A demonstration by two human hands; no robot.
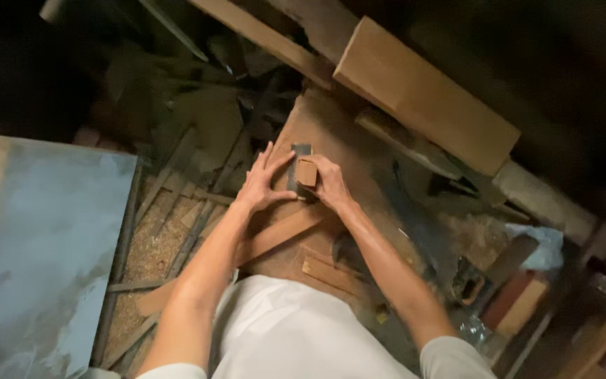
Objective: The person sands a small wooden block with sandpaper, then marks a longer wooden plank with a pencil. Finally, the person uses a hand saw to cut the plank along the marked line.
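My right hand (329, 181) grips a small square wooden block (306, 173) and presses it onto a dark grey flat stone (298, 158) lying on a worn wooden work board (331, 126). Fingers spread, my left hand (264, 180) rests on the left side of that stone, its fingertips touching the stone's edge. Both forearms reach forward from my white shirt at the bottom of the view.
A thick light-wood plank (422, 95) lies diagonally behind the board. A grey metal sheet (43, 238) fills the left side. Thin wooden strips (278, 235) and sawdust (152, 253) lie near my arms. A hand saw (450, 263) rests at right, beside crumpled plastic (541, 245).
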